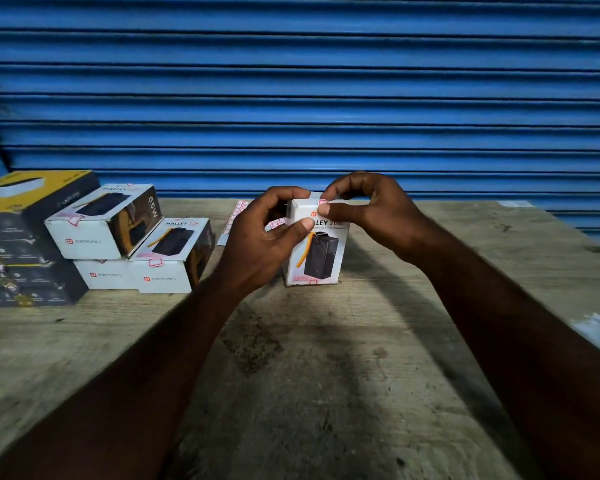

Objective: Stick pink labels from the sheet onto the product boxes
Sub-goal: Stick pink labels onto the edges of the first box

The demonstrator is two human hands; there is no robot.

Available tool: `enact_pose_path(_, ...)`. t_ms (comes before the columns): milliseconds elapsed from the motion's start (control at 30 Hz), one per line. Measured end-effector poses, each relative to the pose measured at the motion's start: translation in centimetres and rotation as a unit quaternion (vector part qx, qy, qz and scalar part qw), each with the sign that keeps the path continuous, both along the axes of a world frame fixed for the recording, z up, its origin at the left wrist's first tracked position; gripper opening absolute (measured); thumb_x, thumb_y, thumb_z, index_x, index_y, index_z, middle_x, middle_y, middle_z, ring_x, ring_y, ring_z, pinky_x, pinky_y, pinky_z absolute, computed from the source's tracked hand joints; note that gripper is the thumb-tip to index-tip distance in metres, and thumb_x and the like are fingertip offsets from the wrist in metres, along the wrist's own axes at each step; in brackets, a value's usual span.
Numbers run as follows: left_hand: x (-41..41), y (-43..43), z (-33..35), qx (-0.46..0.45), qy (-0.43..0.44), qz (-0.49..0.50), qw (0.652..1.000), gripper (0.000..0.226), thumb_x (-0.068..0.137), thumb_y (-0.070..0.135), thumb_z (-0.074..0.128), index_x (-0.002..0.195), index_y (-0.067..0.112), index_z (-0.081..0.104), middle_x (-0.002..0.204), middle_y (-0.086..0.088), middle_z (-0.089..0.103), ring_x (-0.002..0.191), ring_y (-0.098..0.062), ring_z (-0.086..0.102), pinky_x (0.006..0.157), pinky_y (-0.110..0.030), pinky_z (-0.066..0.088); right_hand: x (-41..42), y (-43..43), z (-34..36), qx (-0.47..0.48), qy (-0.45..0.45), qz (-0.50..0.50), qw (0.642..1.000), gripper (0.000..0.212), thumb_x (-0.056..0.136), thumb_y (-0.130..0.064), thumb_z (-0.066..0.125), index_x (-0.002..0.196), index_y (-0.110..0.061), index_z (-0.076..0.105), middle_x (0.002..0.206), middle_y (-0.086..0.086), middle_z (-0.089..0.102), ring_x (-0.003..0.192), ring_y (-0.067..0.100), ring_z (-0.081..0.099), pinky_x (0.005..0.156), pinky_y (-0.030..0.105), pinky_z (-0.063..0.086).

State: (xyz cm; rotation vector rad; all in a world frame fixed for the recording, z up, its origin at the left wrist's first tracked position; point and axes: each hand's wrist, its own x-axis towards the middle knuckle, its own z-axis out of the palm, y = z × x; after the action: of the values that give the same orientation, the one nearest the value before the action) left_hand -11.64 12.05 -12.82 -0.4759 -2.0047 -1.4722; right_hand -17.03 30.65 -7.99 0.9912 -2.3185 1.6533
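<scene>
The box (321, 258) stands upright mid-tabletop (326, 358), I guess so its top edge is easy to reach. The left hand (274, 230) has its grip wrapped round the upper left corner to steady it. The right hand (364, 206) pinches one pink label (323, 203) onto the top front edge. One label sheet (238, 211) lies just behind. That's four white boxes counting the three piled (118, 237) at left, plus dark boxes (14, 258) I can't count.

Shopfront: blue roller shutter (291, 81), boxed stock (108, 220)

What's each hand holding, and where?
Left hand grips the white box near its top; right hand pinches a pink label at the box's top edge.
</scene>
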Motion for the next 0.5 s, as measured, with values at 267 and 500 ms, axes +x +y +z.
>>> enact_pose_path(267, -0.09, -0.05, -0.18, 0.004, 0.001, 0.005, 1.0, 0.034, 0.088, 0.015, 0.069, 0.121, 0.011, 0.061, 0.119, -0.003, 0.067, 0.11, -0.018, 0.066, 0.093, -0.028, 0.054, 0.26, -0.23, 0.42, -0.015, -0.041, 0.035, 0.998, 0.011, 0.085, -0.003, 0.073, 0.083, -0.014, 0.071, 0.08, -0.008, 0.071, 0.074, -0.004, 0.066, 0.07, 0.009, 0.051)
enact_pose_path(500, -0.15, 0.0, -0.22, 0.007, 0.002, 0.009, 1.0, 0.032, 0.09, 0.008, 0.069, 0.121, 0.012, 0.061, 0.12, -0.002, 0.067, 0.11, -0.015, 0.066, 0.09, -0.022, 0.053, 0.61, -0.38, 0.39, 0.012, -0.006, 0.004, 1.0, 0.007, 0.086, -0.014, 0.074, 0.086, -0.02, 0.072, 0.093, -0.005, 0.072, 0.087, 0.001, 0.066, 0.078, 0.011, 0.05)
